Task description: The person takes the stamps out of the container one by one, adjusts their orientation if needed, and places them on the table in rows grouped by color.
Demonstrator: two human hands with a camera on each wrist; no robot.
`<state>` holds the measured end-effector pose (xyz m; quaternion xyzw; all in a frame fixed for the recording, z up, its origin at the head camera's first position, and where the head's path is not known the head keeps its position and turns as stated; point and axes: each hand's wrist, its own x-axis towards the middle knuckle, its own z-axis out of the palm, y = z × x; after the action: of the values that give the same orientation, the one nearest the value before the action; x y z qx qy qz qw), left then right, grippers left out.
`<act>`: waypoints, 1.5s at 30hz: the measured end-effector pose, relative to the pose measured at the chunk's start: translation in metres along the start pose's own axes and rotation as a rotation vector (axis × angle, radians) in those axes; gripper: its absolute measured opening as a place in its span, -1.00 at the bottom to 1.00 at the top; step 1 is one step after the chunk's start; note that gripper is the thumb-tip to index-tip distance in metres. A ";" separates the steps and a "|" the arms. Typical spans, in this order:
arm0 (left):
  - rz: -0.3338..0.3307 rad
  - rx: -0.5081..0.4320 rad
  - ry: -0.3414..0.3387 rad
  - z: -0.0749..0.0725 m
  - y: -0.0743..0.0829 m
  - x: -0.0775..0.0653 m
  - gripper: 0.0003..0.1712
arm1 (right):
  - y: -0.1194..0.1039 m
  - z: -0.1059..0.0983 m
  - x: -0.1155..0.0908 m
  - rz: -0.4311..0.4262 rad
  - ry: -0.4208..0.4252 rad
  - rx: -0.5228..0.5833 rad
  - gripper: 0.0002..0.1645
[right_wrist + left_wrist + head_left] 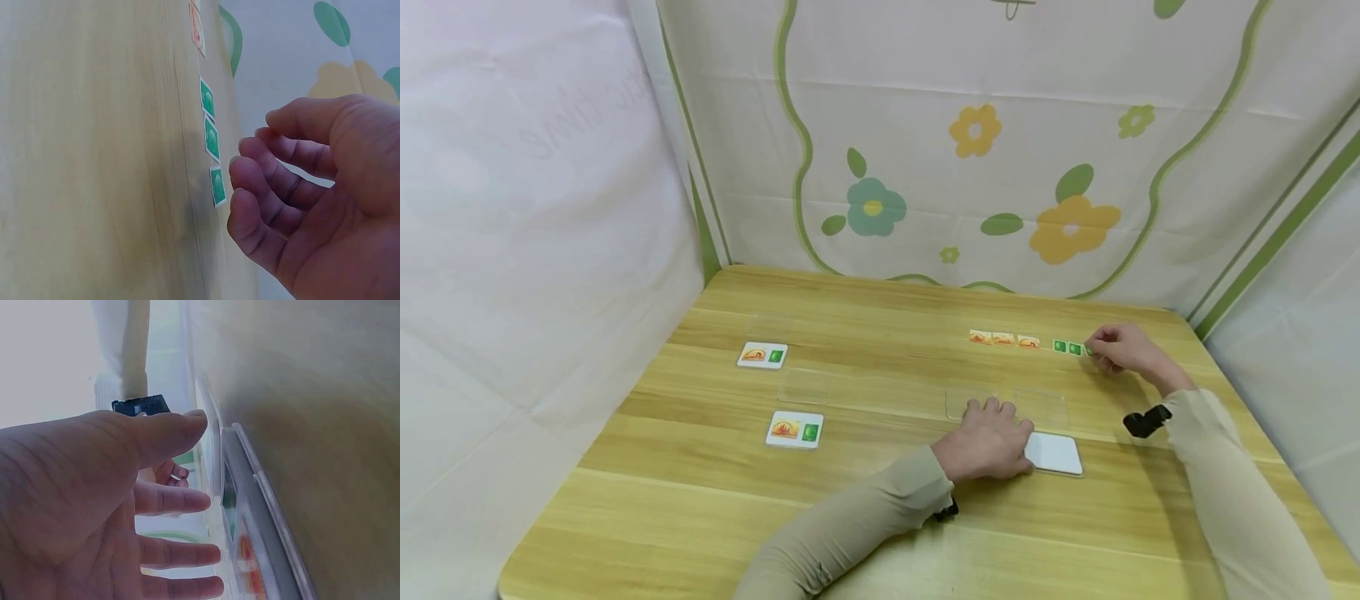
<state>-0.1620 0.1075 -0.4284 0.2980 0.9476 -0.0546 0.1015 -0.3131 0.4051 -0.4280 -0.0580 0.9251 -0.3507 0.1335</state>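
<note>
One left hand, fingers relaxed, and one right hand, loosely curled, grip nothing visible. Under the left, perhaps for steadying, a printed card lies beside a blank card; green stickers line up near the right, probably for easy picking.

Wood-grain table — orange pieces, green pieces, clear sheets, white cards.

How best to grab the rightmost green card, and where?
Probably pinch the rightmost green card by its right edge, coming from the right and above: it lies thin and flat on the table, with another green card close on its left and none on its right.
</note>
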 end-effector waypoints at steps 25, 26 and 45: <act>0.054 -0.014 0.039 -0.005 -0.032 -0.015 -0.42 | -0.036 0.017 -0.020 -0.095 -0.003 -0.026 -0.59; 0.054 -0.013 0.041 -0.005 -0.033 -0.015 -0.43 | -0.038 0.018 -0.020 -0.096 -0.004 -0.024 -0.60; 0.122 -0.116 0.090 -0.003 -0.044 -0.027 -0.39 | -0.065 0.029 -0.040 -0.168 -0.029 -0.030 -0.57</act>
<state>-0.1658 0.0571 -0.4175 0.3509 0.9329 0.0199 0.0789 -0.2654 0.3461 -0.3976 -0.1424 0.9201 -0.3459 0.1162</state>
